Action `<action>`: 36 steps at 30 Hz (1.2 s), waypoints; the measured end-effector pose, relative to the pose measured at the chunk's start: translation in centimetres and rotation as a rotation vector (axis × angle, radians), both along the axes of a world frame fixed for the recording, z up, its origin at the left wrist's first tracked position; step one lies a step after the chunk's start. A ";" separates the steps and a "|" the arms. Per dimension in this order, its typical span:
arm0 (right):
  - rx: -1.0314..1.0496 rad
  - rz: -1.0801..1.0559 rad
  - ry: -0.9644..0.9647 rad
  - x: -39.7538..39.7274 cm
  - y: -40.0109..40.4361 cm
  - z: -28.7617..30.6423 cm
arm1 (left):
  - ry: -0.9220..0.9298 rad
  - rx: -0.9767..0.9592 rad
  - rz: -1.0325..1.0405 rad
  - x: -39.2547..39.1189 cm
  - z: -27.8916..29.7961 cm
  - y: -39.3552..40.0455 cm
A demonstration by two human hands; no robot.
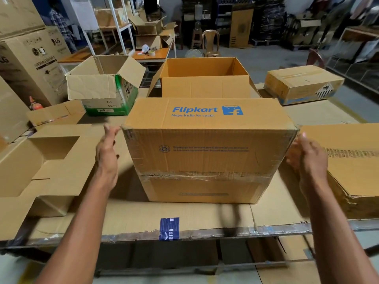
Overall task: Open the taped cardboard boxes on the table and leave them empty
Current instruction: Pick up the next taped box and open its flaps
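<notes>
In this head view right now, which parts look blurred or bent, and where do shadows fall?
Head view: the left hand and right hand are slightly smeared, and the background shelves are soft. The wide lens bows the table's front edge and makes the far boxes lean outward. Soft shadows lie beside the Flipkart box and on the cardboard in front of it. The clear tape band gives a faint sheen.

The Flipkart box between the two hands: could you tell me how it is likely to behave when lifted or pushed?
The Flipkart box looks stiff: corrugated walls, square edges, tape across its seam. Its weight cannot be judged, since it is closed. It probably slides rather than tips, being wide and resting flat on the cardboard-covered table. The left hand and right hand flank its sides.
</notes>
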State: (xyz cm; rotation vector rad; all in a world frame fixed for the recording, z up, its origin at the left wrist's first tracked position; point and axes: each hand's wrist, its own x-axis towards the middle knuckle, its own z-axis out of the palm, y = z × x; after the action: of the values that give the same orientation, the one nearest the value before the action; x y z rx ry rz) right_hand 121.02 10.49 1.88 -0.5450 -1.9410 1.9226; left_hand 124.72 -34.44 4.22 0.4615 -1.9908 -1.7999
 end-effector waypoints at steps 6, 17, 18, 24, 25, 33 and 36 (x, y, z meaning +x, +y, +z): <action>0.115 0.231 -0.062 -2.7 -1.8 6.5 | -0.126 -0.005 -0.185 -2.3 4.7 2.9; 0.124 0.243 0.117 -0.4 -1.6 5.1 | 0.090 0.198 -0.135 -1.1 1.5 2.4; 0.103 0.254 0.142 0.0 -1.6 4.9 | 0.116 0.204 -0.137 -0.8 1.2 2.4; 0.014 0.279 0.148 1.5 -0.3 0.9 | 0.118 0.139 -0.179 1.3 -2.5 2.1; 0.003 0.263 0.126 1.7 -0.2 0.0 | 0.093 0.093 -0.178 1.7 -3.2 2.2; 0.095 0.130 -0.167 3.6 -0.2 -9.1 | -0.230 -0.096 -0.069 4.5 -10.5 3.5; 0.157 0.115 -0.255 4.4 -0.4 -12.8 | -0.346 -0.106 -0.085 5.1 -13.4 3.5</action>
State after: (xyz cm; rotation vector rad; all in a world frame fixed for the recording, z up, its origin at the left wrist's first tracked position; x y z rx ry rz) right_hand 125.43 10.04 -10.93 -0.6742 -2.3057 1.8194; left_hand 129.79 -30.93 -9.14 0.7041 -2.3559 -1.7467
